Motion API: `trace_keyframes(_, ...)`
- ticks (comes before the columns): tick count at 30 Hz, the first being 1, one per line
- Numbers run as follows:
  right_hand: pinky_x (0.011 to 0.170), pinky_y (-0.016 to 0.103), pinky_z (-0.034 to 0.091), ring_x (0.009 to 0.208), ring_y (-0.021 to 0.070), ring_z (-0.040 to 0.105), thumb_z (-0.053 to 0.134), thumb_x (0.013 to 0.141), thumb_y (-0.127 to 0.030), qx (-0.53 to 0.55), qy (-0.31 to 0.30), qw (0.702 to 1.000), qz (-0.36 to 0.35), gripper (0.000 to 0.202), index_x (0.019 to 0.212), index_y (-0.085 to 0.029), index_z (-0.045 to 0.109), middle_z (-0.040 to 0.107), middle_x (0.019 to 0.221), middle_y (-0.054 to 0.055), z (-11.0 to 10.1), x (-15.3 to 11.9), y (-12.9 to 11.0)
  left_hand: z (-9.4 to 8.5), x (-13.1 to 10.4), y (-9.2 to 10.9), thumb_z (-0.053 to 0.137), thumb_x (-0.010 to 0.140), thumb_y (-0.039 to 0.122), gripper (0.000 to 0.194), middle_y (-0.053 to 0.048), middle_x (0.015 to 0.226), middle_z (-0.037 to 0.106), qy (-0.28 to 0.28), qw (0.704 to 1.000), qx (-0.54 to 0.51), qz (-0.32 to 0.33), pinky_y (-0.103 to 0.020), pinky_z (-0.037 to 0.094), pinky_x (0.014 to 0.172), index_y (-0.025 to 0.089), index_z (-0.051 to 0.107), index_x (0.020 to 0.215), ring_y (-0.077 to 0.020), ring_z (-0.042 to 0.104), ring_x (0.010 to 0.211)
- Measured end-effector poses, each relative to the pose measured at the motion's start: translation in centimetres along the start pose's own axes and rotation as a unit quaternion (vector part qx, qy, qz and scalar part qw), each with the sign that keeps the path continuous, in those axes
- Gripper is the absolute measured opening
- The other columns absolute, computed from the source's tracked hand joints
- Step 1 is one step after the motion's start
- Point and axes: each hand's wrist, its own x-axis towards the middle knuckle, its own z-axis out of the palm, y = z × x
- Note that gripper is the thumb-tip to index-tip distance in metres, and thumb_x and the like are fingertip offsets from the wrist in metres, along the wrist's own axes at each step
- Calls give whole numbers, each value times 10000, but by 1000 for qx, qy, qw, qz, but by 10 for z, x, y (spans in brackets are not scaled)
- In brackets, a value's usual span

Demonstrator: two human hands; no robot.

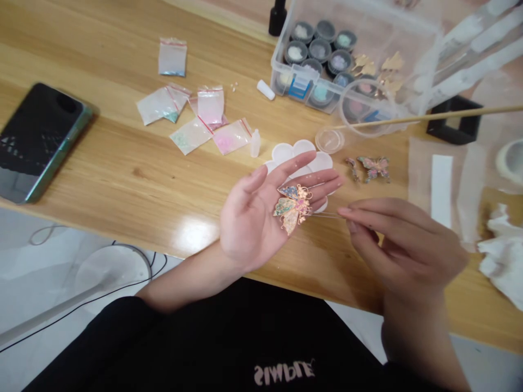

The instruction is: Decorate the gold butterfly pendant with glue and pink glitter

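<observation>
My left hand [257, 218] is palm up, its fingers stretched out and apart. Across its palm and lower fingers lies a gold butterfly ornament [291, 207] with blue, green and pale glittery wings and pink bits at its centre. Small pale specks stick to the fingers. To the right, my right hand [400, 239] pinches a thin wire-like piece [327, 215] between thumb and forefinger. It reaches to the ornament's edge; whether the two are joined I cannot tell. Partly hidden behind my left fingers is a white flower-shaped palette [281, 152].
Small zip bags [231, 137] and a phone [41, 141] lie left. A clear plastic box [281, 71] with small pots stands at the back. A wooden stick [433, 116] crosses a clear cup [347, 109]. Another butterfly ornament [376, 167], tape [510, 160] and crumpled tissue [504, 250] lie right.
</observation>
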Motion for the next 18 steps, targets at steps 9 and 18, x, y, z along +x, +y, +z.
trace_keyframes(9,713,319,627,864,180,748,677,829,-11,-14,2,1000,0,587,1256,-414,683,778,1046,-30,-1,-1,-1,0,0,1,317,993,503,652,-133,1307,703,-2,1000,-4,-9,-428,326,1211,129,394,1520,-294,558,1382)
trace_keyframes(18,737,262,618,874,146,746,683,808,4,2,22,1000,-7,499,1173,-334,730,783,1029,-33,2,0,-1,-1,1,0,335,982,515,661,-125,1389,658,-18,1000,-6,-9,-431,304,1228,147,360,1530,-293,531,1408)
